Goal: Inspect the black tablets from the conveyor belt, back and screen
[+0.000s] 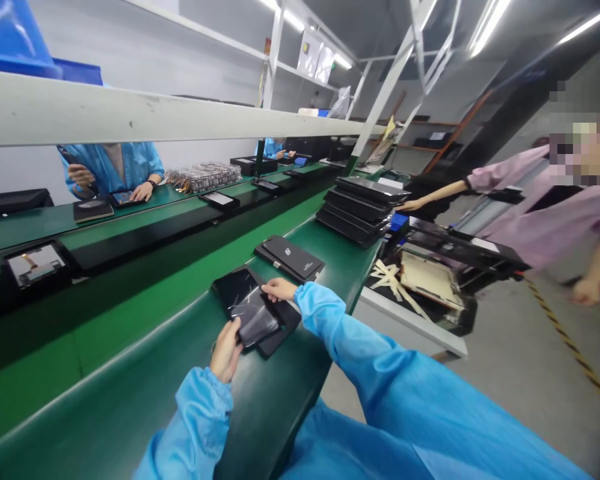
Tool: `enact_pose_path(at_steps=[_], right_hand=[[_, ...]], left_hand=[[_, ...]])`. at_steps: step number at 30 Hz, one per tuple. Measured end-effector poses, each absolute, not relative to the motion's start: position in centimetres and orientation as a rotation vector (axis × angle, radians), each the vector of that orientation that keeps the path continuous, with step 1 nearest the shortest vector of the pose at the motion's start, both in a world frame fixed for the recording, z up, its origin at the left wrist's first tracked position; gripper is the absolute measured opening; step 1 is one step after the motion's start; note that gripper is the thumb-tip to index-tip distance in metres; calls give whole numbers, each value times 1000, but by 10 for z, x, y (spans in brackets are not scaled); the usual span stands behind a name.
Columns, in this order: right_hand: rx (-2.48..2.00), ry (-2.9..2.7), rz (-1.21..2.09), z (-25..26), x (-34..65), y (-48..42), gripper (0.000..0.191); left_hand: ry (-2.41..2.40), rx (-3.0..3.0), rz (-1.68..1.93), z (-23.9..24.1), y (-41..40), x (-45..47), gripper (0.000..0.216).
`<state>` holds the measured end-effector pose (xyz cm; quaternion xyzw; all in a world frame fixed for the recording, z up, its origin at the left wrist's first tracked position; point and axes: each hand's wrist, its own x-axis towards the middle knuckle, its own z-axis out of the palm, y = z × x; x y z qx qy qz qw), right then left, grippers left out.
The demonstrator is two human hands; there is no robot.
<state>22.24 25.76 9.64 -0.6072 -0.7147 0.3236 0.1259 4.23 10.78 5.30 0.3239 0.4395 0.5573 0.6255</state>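
The left hand [226, 350] pinches the near corner of a clear plastic film [254, 321] lying on a black tablet [253, 310] on the green bench [145, 393]; the right hand [280, 289] presses fingertips on the tablet's far edge. The tablet's long side runs diagonally away, toward another tablet [291, 258] and a stack of tablets [363, 208] beyond

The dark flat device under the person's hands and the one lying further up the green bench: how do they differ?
The near dark flat device is partly covered by a clear plastic film and touched by both the left hand and right hand; the far dark device lies bare and untouched. Both rest on the green bench.
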Motion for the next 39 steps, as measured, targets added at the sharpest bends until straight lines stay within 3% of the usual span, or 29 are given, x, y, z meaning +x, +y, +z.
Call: enact_pose_path(at_steps=[6, 11, 17, 27, 32, 39], right_hand=[[-1482, -2059, 1061, 79, 215, 251, 21], [-1235, -1916, 1199, 78, 225, 232, 17], [-894, -1702, 1554, 93, 202, 196, 62], [-741, -1356, 1550, 107, 120, 190, 49], [-835, -1329, 1447, 79, 101, 200, 54], [-938, -1410, 1430, 64, 105, 210, 47]], left_hand=[[1152, 623, 1402, 56, 103, 39, 39], [1118, 553, 1476, 72, 82, 43, 49], [1006, 424, 1555, 85, 52, 38, 45], [897, 321, 1682, 107, 70, -7, 52], [834, 250, 1626, 82, 89, -22, 43], [798, 260, 1529, 64, 86, -21, 41]])
